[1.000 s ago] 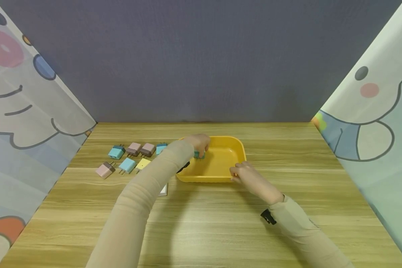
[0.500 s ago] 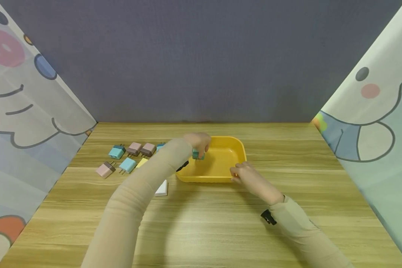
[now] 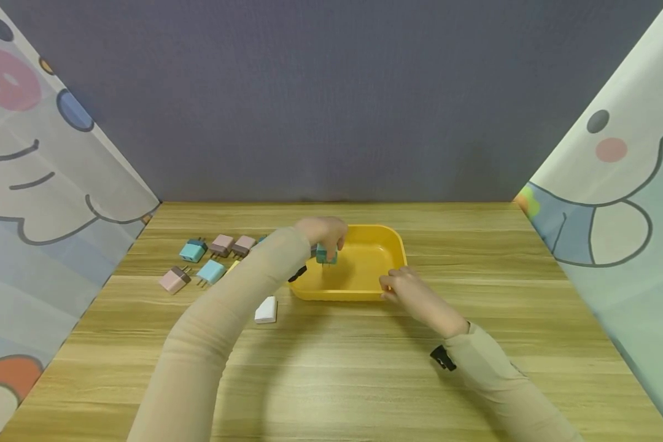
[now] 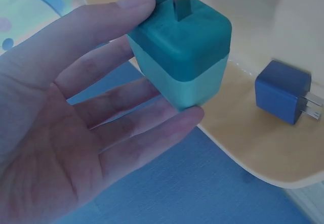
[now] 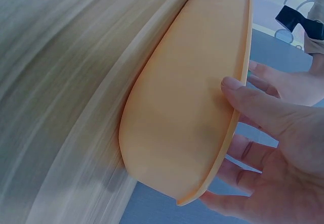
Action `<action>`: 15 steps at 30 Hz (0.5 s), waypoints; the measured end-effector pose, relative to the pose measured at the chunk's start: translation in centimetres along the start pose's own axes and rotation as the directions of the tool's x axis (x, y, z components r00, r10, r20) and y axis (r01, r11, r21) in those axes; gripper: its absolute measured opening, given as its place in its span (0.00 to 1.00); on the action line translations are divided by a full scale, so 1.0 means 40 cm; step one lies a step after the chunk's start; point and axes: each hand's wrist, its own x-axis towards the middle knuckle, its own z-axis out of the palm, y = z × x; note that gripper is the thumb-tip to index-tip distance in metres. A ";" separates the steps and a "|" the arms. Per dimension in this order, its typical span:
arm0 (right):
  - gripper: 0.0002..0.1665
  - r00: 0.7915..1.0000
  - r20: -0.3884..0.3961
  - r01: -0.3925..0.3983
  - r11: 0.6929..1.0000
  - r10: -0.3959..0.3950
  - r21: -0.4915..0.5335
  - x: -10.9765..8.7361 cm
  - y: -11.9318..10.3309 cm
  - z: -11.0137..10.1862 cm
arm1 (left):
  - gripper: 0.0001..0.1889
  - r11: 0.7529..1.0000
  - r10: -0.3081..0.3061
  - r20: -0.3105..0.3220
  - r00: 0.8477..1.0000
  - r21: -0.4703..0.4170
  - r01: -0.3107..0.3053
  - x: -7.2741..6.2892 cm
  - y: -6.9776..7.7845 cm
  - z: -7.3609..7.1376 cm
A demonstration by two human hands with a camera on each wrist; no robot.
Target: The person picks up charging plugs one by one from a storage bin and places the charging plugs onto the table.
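Observation:
My left hand [image 3: 326, 233] is over the left part of the yellow tray [image 3: 348, 296]. Between thumb and fingertips it pinches a two-tone teal plug charger [image 4: 182, 52], whose metal prongs point away from the palm. Inside the tray, a dark blue plug charger [image 4: 281, 92] lies on the bottom in the left wrist view. At the tray's front right corner, my right hand [image 3: 406, 288] grips the rim, thumb on the outer wall [image 5: 177, 92] and fingers over the inner side.
Left of the tray lie several plug chargers: a teal one [image 3: 193, 250], a light blue one [image 3: 211, 272], pink-and-brown ones [image 3: 174, 280] and a white one [image 3: 266, 310]. The left sleeve [image 3: 215, 331] partly covers a yellow one [image 3: 232, 267]. A dark wall [image 3: 337, 104] stands behind.
The left hand and the teal charger have shifted slightly up and left over the tray. The left forearm swung left, uncovering the white charger. The right hand stayed on the rim.

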 end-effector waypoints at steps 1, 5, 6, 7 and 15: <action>0.12 1.000 0.001 -0.001 1.000 0.001 0.001 0.000 0.000 0.000 | 0.19 1.000 0.007 -0.003 1.000 -0.003 -0.007 -0.003 0.000 0.000; 0.12 1.000 0.007 -0.008 1.000 0.008 0.003 0.000 0.000 0.000 | 0.18 0.999 0.032 -0.021 0.999 -0.021 -0.033 -0.016 0.000 0.000; 0.12 1.000 0.009 -0.009 1.000 0.009 0.003 0.000 0.000 0.001 | 0.19 0.999 0.036 -0.025 0.999 -0.025 -0.037 -0.020 0.000 0.001; 0.12 1.000 0.009 -0.010 1.000 0.010 0.003 0.000 0.000 0.001 | 0.19 0.999 0.039 -0.030 0.999 -0.031 -0.039 -0.024 0.000 0.001; 0.12 1.000 0.008 -0.011 1.000 0.011 0.003 0.000 0.000 0.000 | 0.19 0.996 0.054 -0.076 0.996 -0.072 -0.059 -0.062 -0.012 0.010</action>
